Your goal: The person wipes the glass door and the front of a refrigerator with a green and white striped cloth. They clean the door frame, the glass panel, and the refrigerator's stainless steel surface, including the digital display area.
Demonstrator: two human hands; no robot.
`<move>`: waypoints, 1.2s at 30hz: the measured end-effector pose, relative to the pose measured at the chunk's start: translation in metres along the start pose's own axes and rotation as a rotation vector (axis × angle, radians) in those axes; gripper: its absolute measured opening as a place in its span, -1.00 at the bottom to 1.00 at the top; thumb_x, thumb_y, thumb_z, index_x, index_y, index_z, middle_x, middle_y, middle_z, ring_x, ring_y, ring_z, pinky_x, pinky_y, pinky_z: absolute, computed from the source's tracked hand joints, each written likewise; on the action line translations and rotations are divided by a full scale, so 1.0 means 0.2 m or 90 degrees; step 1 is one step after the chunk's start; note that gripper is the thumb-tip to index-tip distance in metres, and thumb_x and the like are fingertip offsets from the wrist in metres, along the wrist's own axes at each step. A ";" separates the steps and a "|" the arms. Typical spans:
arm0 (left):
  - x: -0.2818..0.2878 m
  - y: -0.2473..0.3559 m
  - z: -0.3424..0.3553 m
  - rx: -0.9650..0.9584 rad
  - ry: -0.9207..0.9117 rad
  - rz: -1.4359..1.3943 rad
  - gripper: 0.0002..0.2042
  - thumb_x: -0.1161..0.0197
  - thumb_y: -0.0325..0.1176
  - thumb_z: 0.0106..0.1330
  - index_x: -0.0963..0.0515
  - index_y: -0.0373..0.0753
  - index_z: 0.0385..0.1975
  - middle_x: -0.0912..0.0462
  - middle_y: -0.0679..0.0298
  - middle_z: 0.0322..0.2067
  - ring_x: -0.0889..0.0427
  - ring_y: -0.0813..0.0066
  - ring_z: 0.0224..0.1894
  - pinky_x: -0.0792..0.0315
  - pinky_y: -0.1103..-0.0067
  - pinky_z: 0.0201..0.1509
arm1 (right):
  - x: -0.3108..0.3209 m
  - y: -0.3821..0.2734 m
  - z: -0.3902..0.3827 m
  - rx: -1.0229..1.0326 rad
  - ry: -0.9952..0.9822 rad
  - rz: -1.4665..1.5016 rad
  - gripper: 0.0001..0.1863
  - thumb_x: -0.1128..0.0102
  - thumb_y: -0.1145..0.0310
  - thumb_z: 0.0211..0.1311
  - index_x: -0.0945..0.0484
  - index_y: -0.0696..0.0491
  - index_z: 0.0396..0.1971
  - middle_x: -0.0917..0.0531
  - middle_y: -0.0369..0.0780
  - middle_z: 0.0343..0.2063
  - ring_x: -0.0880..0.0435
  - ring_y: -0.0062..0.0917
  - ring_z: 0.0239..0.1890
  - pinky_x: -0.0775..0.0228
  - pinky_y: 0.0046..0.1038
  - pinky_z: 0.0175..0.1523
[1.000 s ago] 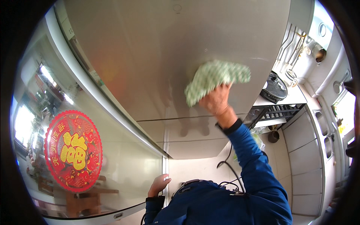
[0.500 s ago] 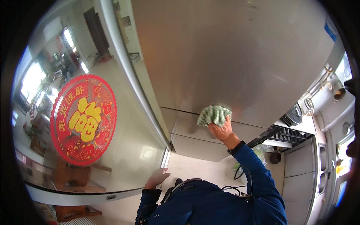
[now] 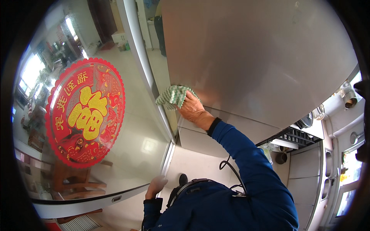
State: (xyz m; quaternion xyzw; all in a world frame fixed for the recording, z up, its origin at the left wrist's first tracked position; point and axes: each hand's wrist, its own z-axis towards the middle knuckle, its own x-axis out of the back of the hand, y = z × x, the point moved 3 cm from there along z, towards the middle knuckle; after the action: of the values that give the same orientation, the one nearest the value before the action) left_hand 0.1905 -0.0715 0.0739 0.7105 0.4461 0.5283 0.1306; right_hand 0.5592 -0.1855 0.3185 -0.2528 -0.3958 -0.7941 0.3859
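My right hand (image 3: 192,110) presses a green-and-white cloth (image 3: 175,94) against the grey metallic front of what looks like a refrigerator (image 3: 262,57). The cloth lies at the front's left edge, just above the seam of the lower panel, and partly hangs past that edge. My fingers are closed over it, and a dark band circles the wrist. Lower down, my left hand (image 3: 156,186) hangs beside the bottom frame of a glass sliding door (image 3: 142,119). Nothing shows in it; its fingers look loosely extended, though the tips are blurred.
A round red-and-gold decal (image 3: 86,113) is stuck on the door glass, with reflections around it. The door's pale metal frame (image 3: 148,65) runs close to the refrigerator's left side. At right are a black rack (image 3: 295,136), a dark pot (image 3: 281,158) and white cabinets (image 3: 304,173).
My right hand has carried the cloth left and slightly up, to the refrigerator's left edge. The head view has shifted a little. My left hand stays low by the door.
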 end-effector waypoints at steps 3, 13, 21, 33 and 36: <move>0.00 0.04 0.03 -0.067 -0.042 0.065 -0.56 -0.32 -0.17 0.29 -0.61 -0.35 0.05 -0.68 -0.15 -0.02 -0.64 -0.04 0.11 -0.48 0.33 0.21 | 0.03 0.07 -0.17 0.007 -0.027 0.008 -0.56 -0.08 0.32 0.22 -0.56 0.02 0.12 -0.64 -0.25 0.05 -0.49 -0.39 0.24 -0.13 -0.27 0.43; 0.01 0.20 0.16 -0.087 0.027 -0.026 -0.58 -0.32 -0.18 0.30 -0.61 -0.34 0.04 -0.67 -0.13 -0.01 -0.64 -0.05 0.10 -0.50 0.31 0.18 | 0.43 0.39 -1.06 -0.302 -0.189 -0.068 -0.62 -0.25 0.25 0.16 -0.67 0.01 -0.02 -0.66 -0.14 0.05 -0.55 -0.17 0.16 -0.25 -0.02 0.28; -0.05 0.09 0.16 -0.106 0.018 -0.013 -0.60 -0.34 -0.17 0.29 -0.62 -0.31 0.02 -0.68 -0.11 -0.04 -0.64 -0.05 0.08 -0.51 0.32 0.16 | 0.30 0.29 -0.71 -0.259 -0.127 0.002 -0.59 -0.15 0.19 0.28 -0.60 -0.03 0.10 -0.62 -0.19 0.16 -0.52 -0.23 0.23 -0.20 -0.04 0.29; 0.02 0.10 0.24 -0.118 -0.063 -0.041 -0.58 -0.30 -0.17 0.26 -0.61 -0.35 0.01 -0.68 -0.14 -0.08 -0.67 -0.06 0.03 -0.54 0.33 0.12 | 0.25 0.24 -0.30 -0.245 0.069 0.007 -0.56 -0.28 0.21 0.15 -0.60 -0.07 0.06 -0.61 -0.21 0.06 -0.51 -0.24 0.18 -0.22 -0.06 0.30; 0.02 0.10 0.31 -0.084 -0.123 -0.017 -0.59 -0.32 -0.22 0.28 -0.61 -0.37 0.03 -0.72 -0.06 -0.06 -0.70 0.09 0.05 -0.54 0.37 0.12 | 0.42 0.38 -0.67 -0.395 0.093 -0.052 -0.52 -0.32 0.25 0.08 -0.60 -0.02 0.06 -0.60 -0.15 0.06 -0.50 -0.14 0.19 -0.26 0.07 0.24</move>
State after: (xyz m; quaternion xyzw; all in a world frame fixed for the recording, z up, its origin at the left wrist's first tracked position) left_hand 0.2552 -0.0621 0.0638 0.7423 0.4051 0.4835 0.2262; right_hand 0.5611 -0.3600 0.3357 -0.2846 -0.1159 -0.9077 0.2856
